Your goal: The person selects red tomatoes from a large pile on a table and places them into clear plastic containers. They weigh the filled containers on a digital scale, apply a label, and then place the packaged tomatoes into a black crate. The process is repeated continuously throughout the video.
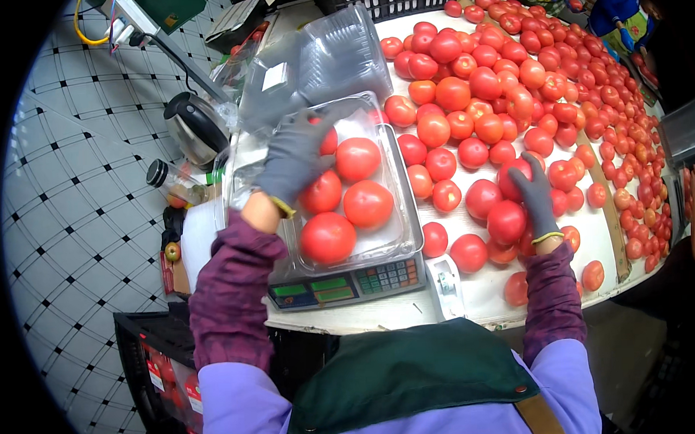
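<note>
A clear plastic container [379, 235] rests on the pan of a digital scale [346, 287]. Several large red tomatoes [368, 205] lie inside it. My left hand [293, 159], in a grey glove, is closed around a tomato [329, 139] at the container's far left corner; the fingers partly cover that fruit. To the right, my right hand [538, 195], gloved alike, curls its fingers over another tomato [512, 181] among the loose ones on the table. A tomato [507, 222] sits just below that hand's fingers.
Stacked clear containers [334, 57] stand behind the scale. A big heap of tomatoes [484, 82] covers the table rightward, past a wooden strip [609, 215]. A kettle [195, 129] and jar [174, 177] are at left. A black crate [129, 332] holds packed goods below. Another person [620, 12] is at far right.
</note>
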The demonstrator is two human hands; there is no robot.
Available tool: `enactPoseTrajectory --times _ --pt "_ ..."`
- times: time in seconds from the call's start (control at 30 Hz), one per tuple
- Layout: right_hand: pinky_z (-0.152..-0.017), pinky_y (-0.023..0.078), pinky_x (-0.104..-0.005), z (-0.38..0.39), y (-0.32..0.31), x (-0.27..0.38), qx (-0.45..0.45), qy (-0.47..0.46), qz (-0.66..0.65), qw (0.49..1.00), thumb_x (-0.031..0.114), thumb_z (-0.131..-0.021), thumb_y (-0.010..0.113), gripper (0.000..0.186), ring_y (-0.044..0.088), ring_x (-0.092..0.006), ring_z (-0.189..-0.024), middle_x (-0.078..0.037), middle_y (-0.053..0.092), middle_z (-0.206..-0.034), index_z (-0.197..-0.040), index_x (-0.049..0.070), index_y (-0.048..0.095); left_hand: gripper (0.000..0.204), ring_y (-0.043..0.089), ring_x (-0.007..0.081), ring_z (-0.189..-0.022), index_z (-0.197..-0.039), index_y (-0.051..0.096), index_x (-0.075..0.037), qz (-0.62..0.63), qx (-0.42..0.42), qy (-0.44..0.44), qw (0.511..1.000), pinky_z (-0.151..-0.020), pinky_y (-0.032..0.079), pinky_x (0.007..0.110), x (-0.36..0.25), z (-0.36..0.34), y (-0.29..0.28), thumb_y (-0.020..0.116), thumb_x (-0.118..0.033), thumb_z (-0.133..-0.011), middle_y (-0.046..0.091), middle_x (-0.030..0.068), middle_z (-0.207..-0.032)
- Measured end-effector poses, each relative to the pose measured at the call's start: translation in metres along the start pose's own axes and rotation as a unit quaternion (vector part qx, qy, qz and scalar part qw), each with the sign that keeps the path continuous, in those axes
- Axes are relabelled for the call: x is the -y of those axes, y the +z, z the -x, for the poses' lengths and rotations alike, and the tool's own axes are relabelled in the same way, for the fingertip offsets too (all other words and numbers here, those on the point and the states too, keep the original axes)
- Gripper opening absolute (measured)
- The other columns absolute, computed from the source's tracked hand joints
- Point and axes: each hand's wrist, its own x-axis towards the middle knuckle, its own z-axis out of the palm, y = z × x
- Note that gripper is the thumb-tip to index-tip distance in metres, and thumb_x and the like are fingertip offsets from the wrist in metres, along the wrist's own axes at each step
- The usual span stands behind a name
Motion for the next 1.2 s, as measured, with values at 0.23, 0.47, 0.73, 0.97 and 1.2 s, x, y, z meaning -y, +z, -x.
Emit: enactPoseTrajectory --times 0.23,0.47,0.73,0.97,1.2 --pt "-0.099 0.040 -0.0381 0.005 -0.008 -0.034 -0.058 -0.038 0.069 0.995 0.038 -0.082 0.066 0.068 0.051 -0.0334 -0.120 -0.021 0.051 -0.130 -0.136 0.004 0.042 0.031 0.058 0.0348 -0.094 -0.112 0.063 -0.007 0.175 -0.088 0.031 0.980 -0.086 0.044 0.040 0.005 0.039 -0.015 0.064 -0.020 -0.084 0.060 0.0165 -0.106" --pt "-0.100 0.040 -0.0379 0.014 -0.006 -0.016 -0.029 -0.025 0.021 0.999 0.033 -0.079 0.068 0.072 0.050 -0.0324 -0.121 -0.022 0.051 -0.130 -0.137 0.003 0.040 0.051 0.061 0.0318 -0.079 -0.107 0.059 -0.005 -0.015 0.053 -0.001 0.998 -0.064 0.047 0.041 -0.057 0.111 -0.011 0.074 -0.038 -0.071 0.060 0.0148 -0.087" --pt "-0.097 0.042 -0.0362 0.007 -0.027 -0.010 -0.009 -0.005 -0.012 1.000 0.028 -0.081 0.066 0.057 0.052 -0.0288 -0.116 -0.019 0.054 -0.125 -0.129 0.002 0.050 0.058 0.061 0.0333 -0.084 -0.107 0.056 -0.005 0.018 0.109 -0.075 0.991 -0.067 0.048 0.044 -0.063 0.095 0.002 0.078 -0.037 -0.063 0.060 0.0166 -0.095" --pt "-0.096 0.042 -0.0454 0.020 -0.013 0.012 -0.005 -0.091 0.311 0.946 0.043 -0.072 0.071 0.069 0.049 -0.0392 -0.116 -0.020 0.049 -0.131 -0.132 0.016 0.048 0.069 0.056 0.0294 -0.099 -0.116 0.053 -0.006 0.261 -0.085 -0.098 0.957 -0.085 0.046 0.042 -0.060 0.117 -0.001 0.082 -0.028 -0.057 0.057 0.0145 -0.102" --pt "-0.079 0.047 -0.0460 -0.009 -0.008 0.025 0.029 -0.086 0.376 0.922 0.027 -0.070 0.066 0.045 0.059 -0.0352 -0.092 -0.015 0.059 -0.104 -0.112 0.013 0.054 0.074 0.059 0.0377 -0.102 -0.129 0.043 -0.005 0.812 -0.062 -0.213 0.539 -0.071 0.056 0.052 -0.053 0.128 0.024 0.064 -0.053 -0.077 0.055 0.0210 -0.117"
